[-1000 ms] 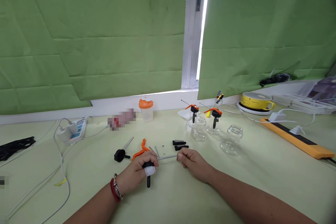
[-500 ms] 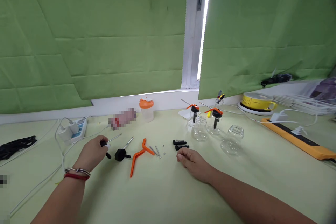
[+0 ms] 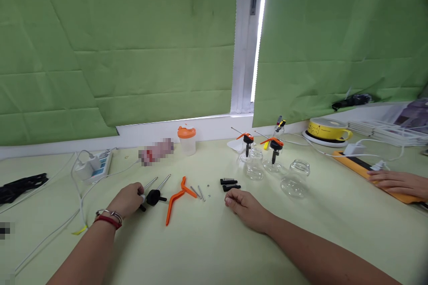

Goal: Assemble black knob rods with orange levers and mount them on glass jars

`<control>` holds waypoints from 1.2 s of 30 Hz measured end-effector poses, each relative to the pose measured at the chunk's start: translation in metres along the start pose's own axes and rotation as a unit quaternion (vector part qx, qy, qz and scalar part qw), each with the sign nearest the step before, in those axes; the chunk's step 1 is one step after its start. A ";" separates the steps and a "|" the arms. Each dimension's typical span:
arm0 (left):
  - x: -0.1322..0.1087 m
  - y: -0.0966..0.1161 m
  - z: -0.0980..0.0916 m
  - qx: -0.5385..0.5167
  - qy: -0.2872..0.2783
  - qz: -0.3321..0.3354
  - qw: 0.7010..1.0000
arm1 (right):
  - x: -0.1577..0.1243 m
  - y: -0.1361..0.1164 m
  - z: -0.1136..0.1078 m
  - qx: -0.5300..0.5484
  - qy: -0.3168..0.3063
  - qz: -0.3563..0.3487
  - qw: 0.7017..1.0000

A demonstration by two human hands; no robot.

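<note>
My left hand (image 3: pixel 129 200) is closed around a black nozzle part with a thin metal tube (image 3: pixel 151 183); the fingers hide most of it. Just right of that hand, a similar black nozzle part (image 3: pixel 154 197) lies with its metal tube pointing up and right. Two orange levers (image 3: pixel 174 200) lie beside it, then metal pins (image 3: pixel 198 193) and tiny nuts (image 3: pixel 209 195). My right hand (image 3: pixel 242 205) rests on the table in a loose fist, with nothing visible in it. Right behind its knuckles are two black parts with springs (image 3: pixel 230 185).
Clear jars (image 3: pixel 296 179) and two stands with orange-and-black spray heads (image 3: pixel 276 144) are at right centre. Another person's hand (image 3: pixel 397 184) lies on an orange power strip (image 3: pixel 347 160). An orange-lidded cup (image 3: pixel 187 140) stands behind. White cables (image 3: pixel 80 187) run at left.
My left hand has moved slightly right with the black nozzle part, closer to the other one. Another person's hand has come in at the right edge. My right hand stays put.
</note>
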State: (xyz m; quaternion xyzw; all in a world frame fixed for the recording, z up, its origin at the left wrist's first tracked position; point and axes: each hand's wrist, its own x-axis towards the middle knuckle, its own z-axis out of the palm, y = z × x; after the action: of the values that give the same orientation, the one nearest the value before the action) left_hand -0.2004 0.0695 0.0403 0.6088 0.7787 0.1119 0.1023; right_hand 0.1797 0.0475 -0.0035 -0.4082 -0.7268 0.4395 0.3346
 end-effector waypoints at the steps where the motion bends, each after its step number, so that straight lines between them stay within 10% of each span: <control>1: 0.000 0.000 0.000 0.000 0.000 0.001 1.000 | 0.000 0.000 0.000 -0.002 0.000 0.000 1.000; 21: -0.001 -0.002 -0.001 0.001 0.031 -0.018 0.999 | 0.001 0.004 0.001 0.027 0.007 0.008 1.000; 28: -0.003 0.001 -0.005 0.008 0.043 -0.031 0.999 | 0.003 0.002 -0.005 0.083 0.143 0.015 0.986; 36: -0.019 0.029 -0.015 0.080 0.189 0.026 0.978 | 0.008 0.008 -0.012 0.117 0.208 0.028 0.971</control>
State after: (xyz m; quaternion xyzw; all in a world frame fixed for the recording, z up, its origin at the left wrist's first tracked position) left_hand -0.1735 0.0566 0.0640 0.6025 0.7746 0.1647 -0.0993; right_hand 0.1884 0.0611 -0.0051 -0.4692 -0.5733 0.4360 0.5109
